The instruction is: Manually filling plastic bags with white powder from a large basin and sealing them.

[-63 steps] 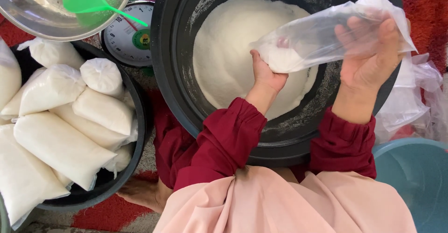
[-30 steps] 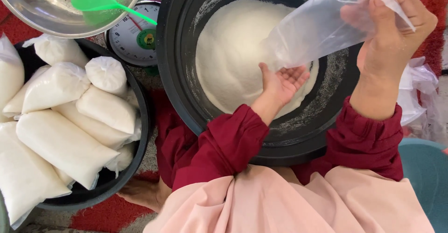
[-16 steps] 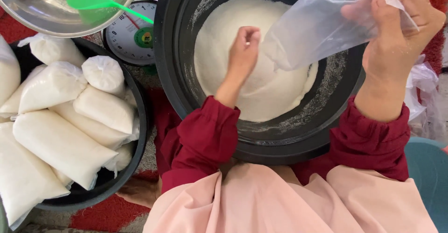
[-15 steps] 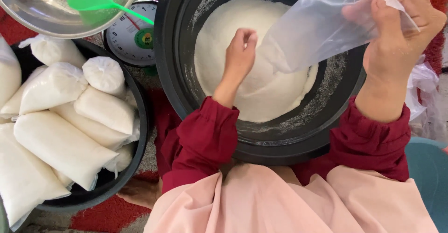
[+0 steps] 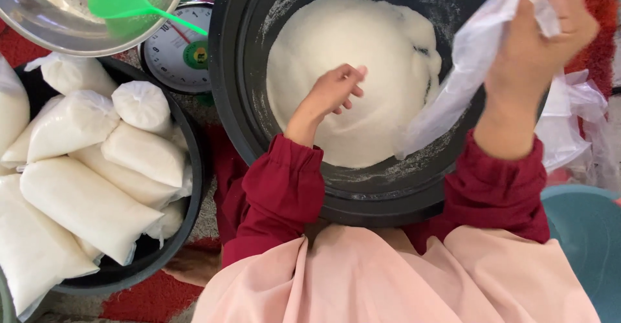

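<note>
One clear plastic bag (image 5: 466, 71) hangs slack from the right hand (image 5: 543, 45), whose fingers pinch its top; its length slants down-left over the black basin (image 5: 239, 122). The left hand (image 5: 333, 90) hovers, loosely curled and empty, on the white powder (image 5: 362, 38), nearer it than the right. Filled bags (image 5: 84, 206) lie in a tub to the left.

Left hand (image 5: 333, 93) over the near-left part of the black basin (image 5: 233, 103), fingers loosely curled, tips pointing up-right, nothing held. Left forearm angled in from the basin's near rim, red sleeve bunched at the wrist. Right hand (image 5: 543, 35) raised above the basin's right rim, fingers closed, pinching a clear plastic bag (image 5: 453, 90). Right forearm near vertical, cuff over the near-right rim.
</note>
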